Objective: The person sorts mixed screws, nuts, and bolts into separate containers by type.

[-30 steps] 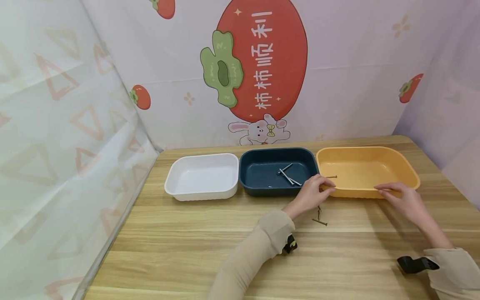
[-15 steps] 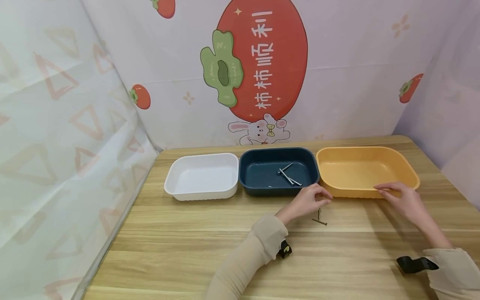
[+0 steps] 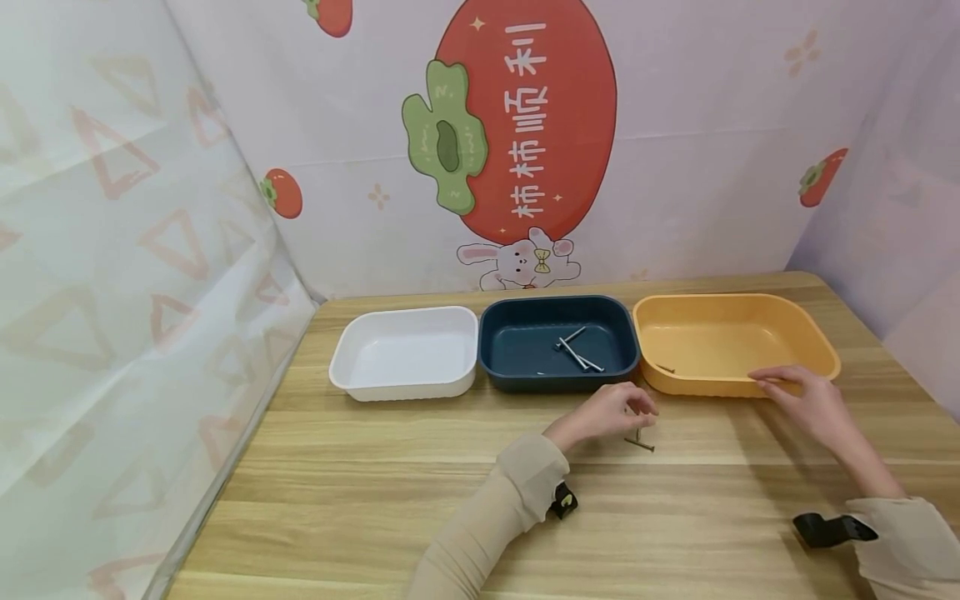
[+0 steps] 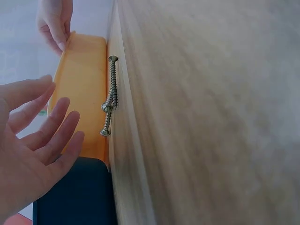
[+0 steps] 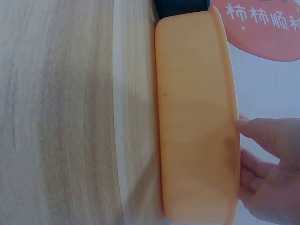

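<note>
My left hand (image 3: 609, 410) hovers over brass-coloured screws (image 3: 640, 444) on the table, in front of the trays. In the left wrist view its fingers are spread and slightly bent, holding nothing; the screws (image 4: 113, 82) lie apart from them, by the yellow tray (image 4: 82, 93). My right hand (image 3: 810, 402) pinches the front rim of that yellow tray (image 3: 738, 387); in the right wrist view the thumb (image 5: 262, 131) is at the rim. Inside the yellow tray, near its front left corner, lies one screw (image 3: 666, 368).
The navy tray (image 3: 558, 384), touching the yellow one, holds several silvery screws (image 3: 576, 357). A white tray (image 3: 405, 391) stands at its left. Behind them hangs a printed cloth (image 3: 337, 242). The wooden table (image 3: 337, 500) extends toward me.
My left hand let a screw go into the yellow tray, then drew back left and toward me, over the loose screws. My right hand stays at the rim.
</note>
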Motion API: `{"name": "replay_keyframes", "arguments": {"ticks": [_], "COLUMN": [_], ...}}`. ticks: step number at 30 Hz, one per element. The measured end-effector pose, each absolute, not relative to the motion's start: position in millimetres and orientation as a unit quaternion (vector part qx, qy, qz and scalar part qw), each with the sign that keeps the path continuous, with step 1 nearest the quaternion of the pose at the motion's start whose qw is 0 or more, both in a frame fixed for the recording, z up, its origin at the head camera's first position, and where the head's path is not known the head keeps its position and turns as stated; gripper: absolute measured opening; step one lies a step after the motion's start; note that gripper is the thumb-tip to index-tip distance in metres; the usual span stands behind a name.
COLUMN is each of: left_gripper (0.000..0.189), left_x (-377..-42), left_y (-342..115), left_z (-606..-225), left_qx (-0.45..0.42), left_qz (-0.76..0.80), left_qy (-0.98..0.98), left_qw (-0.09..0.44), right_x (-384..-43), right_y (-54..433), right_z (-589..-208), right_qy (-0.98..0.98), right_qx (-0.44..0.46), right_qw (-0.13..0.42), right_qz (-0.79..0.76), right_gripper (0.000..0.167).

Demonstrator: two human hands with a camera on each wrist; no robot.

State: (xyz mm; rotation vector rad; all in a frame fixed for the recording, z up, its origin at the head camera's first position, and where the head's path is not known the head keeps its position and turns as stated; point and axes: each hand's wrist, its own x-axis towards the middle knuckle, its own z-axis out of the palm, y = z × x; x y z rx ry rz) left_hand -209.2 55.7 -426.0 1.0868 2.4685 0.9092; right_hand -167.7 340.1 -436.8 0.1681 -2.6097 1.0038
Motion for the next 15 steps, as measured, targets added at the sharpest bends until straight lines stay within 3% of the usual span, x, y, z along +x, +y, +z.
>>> {"name": "replay_keyframes", "arguments": {"ticks": [15], "left_gripper": [0.016], "left_x": [-211.1], "left_y": [49.1], "left_z": [-428.1], "left_qx": [0.415], "left_qz": [0.246], "left_qy": [0.857], "left_qw": [0.181], "right_x": [-164.0], "right_y": [333.7], "right_z": [-429.9], "right_qy": [-0.913], "right_qx": [0.053], "right_qw": [0.169], "right_qz": [0.367], "right_gripper": [0.015]}}
